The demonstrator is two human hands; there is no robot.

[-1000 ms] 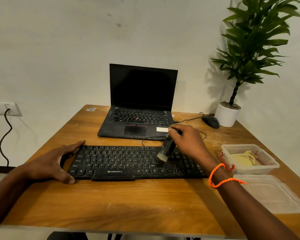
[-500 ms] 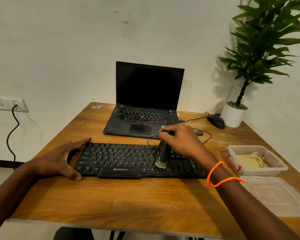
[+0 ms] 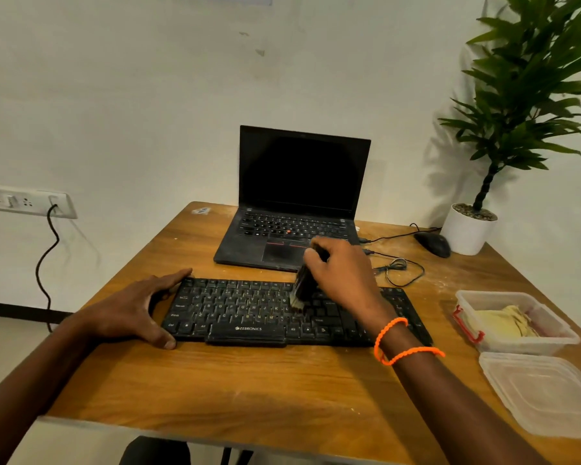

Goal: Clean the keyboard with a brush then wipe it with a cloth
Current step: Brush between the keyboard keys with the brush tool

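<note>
A black keyboard (image 3: 249,310) lies across the middle of the wooden table (image 3: 249,387). My right hand (image 3: 342,276) grips a dark brush (image 3: 304,286) above the keys, its pale bristles touching the keys right of centre. My left hand (image 3: 131,310) holds the keyboard's left end, thumb at the front edge and fingers along the back corner. A yellow cloth (image 3: 503,323) lies folded in an open clear plastic box (image 3: 517,344) at the right.
An open black laptop (image 3: 299,203) stands behind the keyboard. A coiled cable (image 3: 399,270), a black mouse (image 3: 433,245) and a potted plant (image 3: 467,229) are at the back right. The box's lid (image 3: 544,394) lies at the front right. A wall socket (image 3: 24,201) is left.
My right hand has carried the brush leftward along the keys, from right of centre toward the middle. My left hand stays at the keyboard's left end. The camera shifted slightly.
</note>
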